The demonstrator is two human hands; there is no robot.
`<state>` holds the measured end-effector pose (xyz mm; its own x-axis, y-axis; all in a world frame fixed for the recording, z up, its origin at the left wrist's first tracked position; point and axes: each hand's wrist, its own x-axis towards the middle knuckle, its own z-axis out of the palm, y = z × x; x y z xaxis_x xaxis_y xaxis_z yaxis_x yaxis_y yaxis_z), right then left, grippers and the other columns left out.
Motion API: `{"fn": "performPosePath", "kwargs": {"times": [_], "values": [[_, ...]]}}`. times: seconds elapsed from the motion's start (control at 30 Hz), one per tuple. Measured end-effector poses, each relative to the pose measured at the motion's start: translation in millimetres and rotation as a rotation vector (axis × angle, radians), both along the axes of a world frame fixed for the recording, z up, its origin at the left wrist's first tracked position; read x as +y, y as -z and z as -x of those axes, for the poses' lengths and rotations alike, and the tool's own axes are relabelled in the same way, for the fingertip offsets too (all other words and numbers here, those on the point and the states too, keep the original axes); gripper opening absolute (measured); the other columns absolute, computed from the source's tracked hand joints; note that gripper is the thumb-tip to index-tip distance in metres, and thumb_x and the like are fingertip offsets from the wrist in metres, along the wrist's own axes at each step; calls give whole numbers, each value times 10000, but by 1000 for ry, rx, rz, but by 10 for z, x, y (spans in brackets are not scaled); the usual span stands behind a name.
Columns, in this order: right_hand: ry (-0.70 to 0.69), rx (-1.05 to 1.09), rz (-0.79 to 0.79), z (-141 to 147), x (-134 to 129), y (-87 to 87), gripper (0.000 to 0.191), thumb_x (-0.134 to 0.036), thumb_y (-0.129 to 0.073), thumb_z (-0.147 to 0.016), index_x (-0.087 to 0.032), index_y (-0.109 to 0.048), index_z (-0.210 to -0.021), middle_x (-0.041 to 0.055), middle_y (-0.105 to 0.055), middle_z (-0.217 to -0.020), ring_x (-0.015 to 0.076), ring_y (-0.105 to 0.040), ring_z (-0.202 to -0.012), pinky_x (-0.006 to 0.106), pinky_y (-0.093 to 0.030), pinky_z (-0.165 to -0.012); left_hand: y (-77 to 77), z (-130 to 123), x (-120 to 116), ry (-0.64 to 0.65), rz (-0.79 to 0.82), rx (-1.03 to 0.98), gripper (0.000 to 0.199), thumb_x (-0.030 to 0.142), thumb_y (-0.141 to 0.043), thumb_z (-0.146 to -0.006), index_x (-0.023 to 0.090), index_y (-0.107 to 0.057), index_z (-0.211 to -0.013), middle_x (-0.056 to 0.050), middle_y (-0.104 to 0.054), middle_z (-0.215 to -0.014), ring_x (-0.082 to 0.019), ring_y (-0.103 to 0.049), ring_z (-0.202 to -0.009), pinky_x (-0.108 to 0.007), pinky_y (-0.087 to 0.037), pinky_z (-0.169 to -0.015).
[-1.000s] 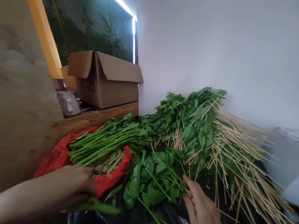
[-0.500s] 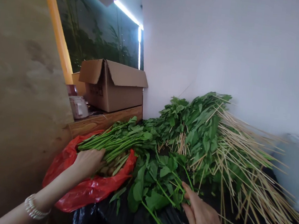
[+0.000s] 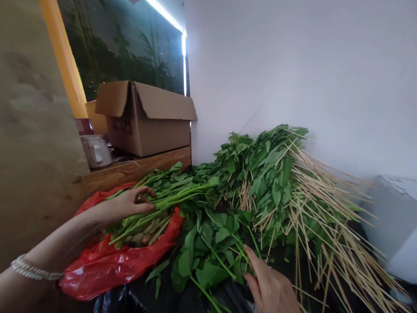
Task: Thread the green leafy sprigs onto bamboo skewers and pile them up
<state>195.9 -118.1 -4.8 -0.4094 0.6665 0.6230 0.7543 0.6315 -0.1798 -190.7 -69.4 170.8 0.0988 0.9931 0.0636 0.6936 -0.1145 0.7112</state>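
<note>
The left hand [image 3: 123, 204] is over the near-left part of the long green stems [image 3: 176, 196], which lie across the red plastic bag [image 3: 116, 269]. Its thumb and index finger are bent with a gap showing between them; the other fingers are hidden, so whether it grips any stem cannot be told. The stems extend from beneath and beside this hand, their long axis slanting from near left to far right, with the leafy ends at the far right. Pale, rounded pieces [image 3: 145, 238] sit in the bag just right of the hand. The right hand [image 3: 277, 295] pinches the stem ends of a leafy bunch [image 3: 215, 258] between thumb and fingers. That bunch lies to the left of its fingertips, on black plastic [image 3: 162, 299]; its leaves spread leftward, and the pinched stems slant from far left down to near right, into the fingers. Beyond the right hand, a large heap of greens [image 3: 277, 169] rests against the white wall [image 3: 317, 63], and thin pale sticks [image 3: 338, 236] fan out from it toward the near right. A cardboard box [image 3: 162, 133] stands on a wooden ledge [image 3: 147, 165] beyond the bag.
</note>
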Motion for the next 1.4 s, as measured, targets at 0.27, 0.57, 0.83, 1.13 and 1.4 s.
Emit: {"fn": "performPosePath", "kwargs": {"times": [0.27, 0.57, 0.83, 1.13, 1.4], "values": [[-5, 337, 317, 67, -34, -109, 365, -387, -337, -982, -208, -507, -1250, 71, -706, -920, 195, -684, -784, 306, -532, -709, 416, -1053, -252, -172, -391, -533, 518, 374, -730, -677, 161, -600, -1132, -27, -649, -866, -191, -631, -802, -291, -509, -717], [-15, 937, 728, 90, -98, -215, 522, -569, -498, -880, -279, -516, -1314, 47, -529, -1368, 250, -452, -1281, 370, -391, -1040, 1562, -2386, -651, 263, -767, -51, 639, 70, -558, -762, 175, -401, -1373, -148, -608, -1144, -263, -593, -1030, -380, -540, -842], [-311, 1358, 980, 76, 5, -247, 356, -472, -592, -879, -226, -586, -1137, -77, -512, -573, 50, -389, -385, 166, -308, -366, 1191, -1958, -311, 263, -758, -154, 212, 172, -515, -915, 214, -667, -1058, -53, -662, -867, -162, -612, -818, -283, -512, -734], [-648, 1441, 1201, 47, -18, -250, 341, -420, -396, -983, -149, -601, -980, -62, -488, -469, 20, -262, -290, 170, -146, -314, 931, -1888, 236, 415, -829, 262, 262, 239, -450, -956, 222, -608, -1164, -67, -674, -1066, -216, -553, -1008, -382, -439, -874], [-600, 1499, 1181, 20, 53, -234, 357, -466, -464, -940, -141, -609, -916, -69, -490, -448, 20, -253, -269, 167, -158, -299, 942, -1927, 269, 595, -928, 618, 222, 180, -417, -949, 198, -581, -1099, -54, -632, -922, -205, -523, -947, -430, -307, -953]]}}
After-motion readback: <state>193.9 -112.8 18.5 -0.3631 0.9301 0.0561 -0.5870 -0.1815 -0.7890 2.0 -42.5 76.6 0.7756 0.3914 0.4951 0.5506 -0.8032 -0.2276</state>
